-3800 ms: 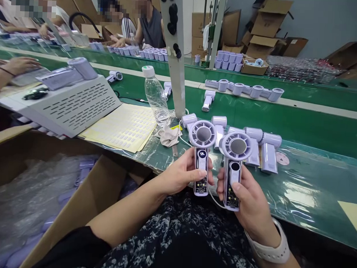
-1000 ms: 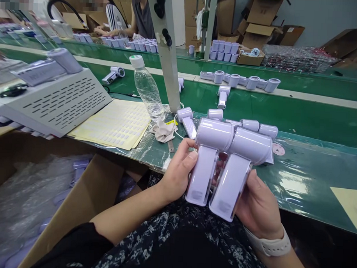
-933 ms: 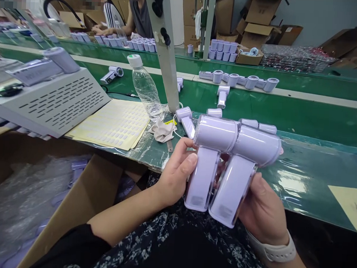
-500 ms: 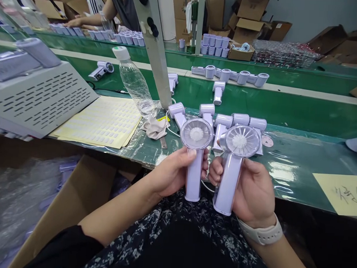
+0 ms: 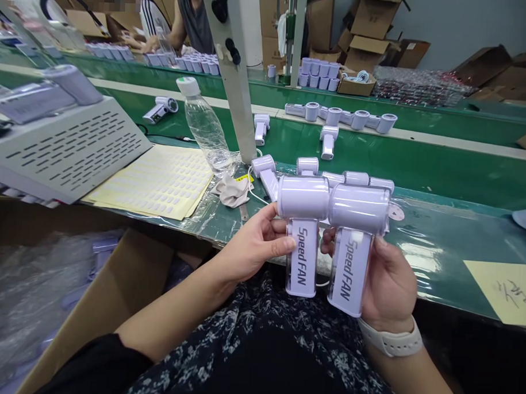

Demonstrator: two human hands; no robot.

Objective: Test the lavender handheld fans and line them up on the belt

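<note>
Two lilac handheld fans are held upright side by side over my lap, their heads touching or nearly so. My left hand [image 5: 268,240] grips the left handheld fan [image 5: 303,259], thumb on the handle's edge and fingers behind. Around the right handheld fan [image 5: 350,272] my right hand [image 5: 389,282] is closed from the right side, with fingertips showing at the handle's left edge. "Speed FAN" lettering runs down both handles, and the round heads show their smooth sides. Just behind them several more lilac fans [image 5: 265,171] lie on the bench, partly hidden.
A clear bottle [image 5: 207,126] leans by a metal post [image 5: 235,75]. Left are sticker sheets [image 5: 160,179] and a slotted grey machine [image 5: 75,150]. More fans [image 5: 360,120] lie on the green conveyor [image 5: 441,157]. A yellow note [image 5: 505,289] sits right; people work at far left.
Both fans have been turned in my hands, so the clear front grilles no longer face me and the lettered handle sides do. My hands have shifted slightly right.
</note>
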